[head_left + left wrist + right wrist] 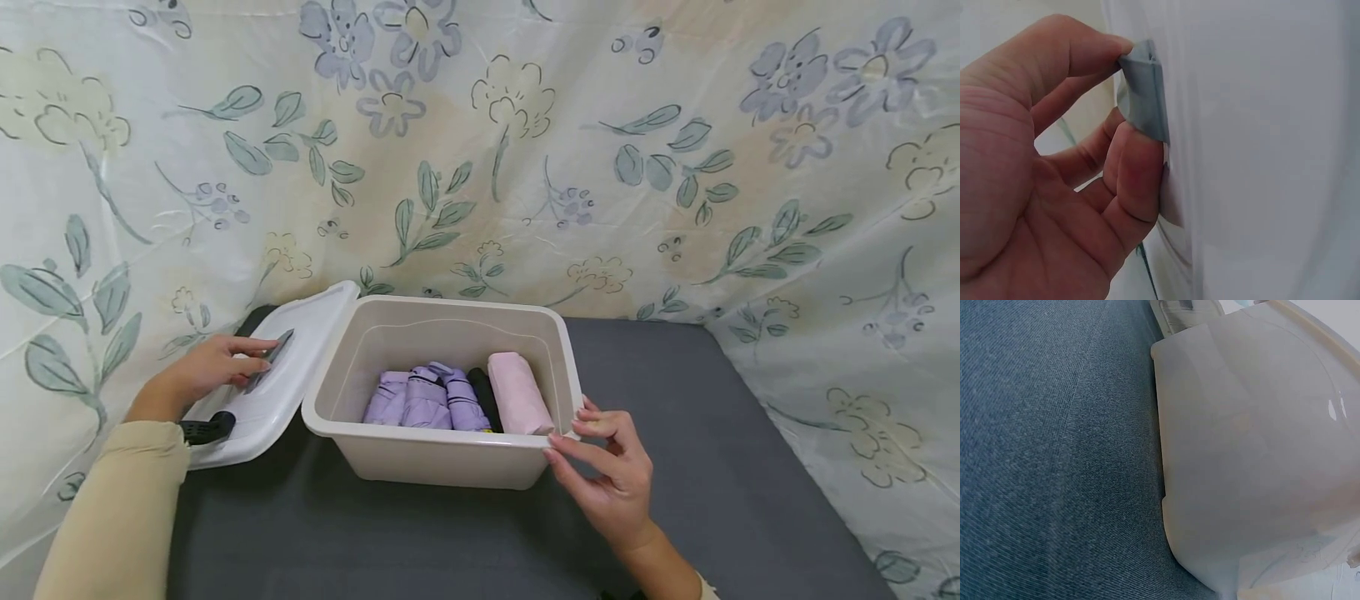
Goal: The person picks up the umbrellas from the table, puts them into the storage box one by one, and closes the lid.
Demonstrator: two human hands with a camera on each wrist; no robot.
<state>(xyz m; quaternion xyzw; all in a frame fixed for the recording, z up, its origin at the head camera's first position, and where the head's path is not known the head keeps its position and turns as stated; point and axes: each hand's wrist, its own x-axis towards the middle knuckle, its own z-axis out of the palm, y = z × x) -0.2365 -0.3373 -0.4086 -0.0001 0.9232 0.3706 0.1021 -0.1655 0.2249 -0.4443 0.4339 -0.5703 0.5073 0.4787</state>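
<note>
A beige plastic bin stands on the grey table. Inside it lie folded umbrellas side by side: purple ones, a black one and a pink one. The bin's white lid leans against its left side. My left hand pinches the grey latch on the lid. The left wrist view shows this latch between thumb and fingers. My right hand holds the bin's rim at the front right corner. The right wrist view shows only the bin's outer wall and the table.
A floral curtain hangs close behind the table and along both sides. A small black object lies by my left sleeve at the lid's near edge. Bare grey table surface lies in front of the bin and to its right.
</note>
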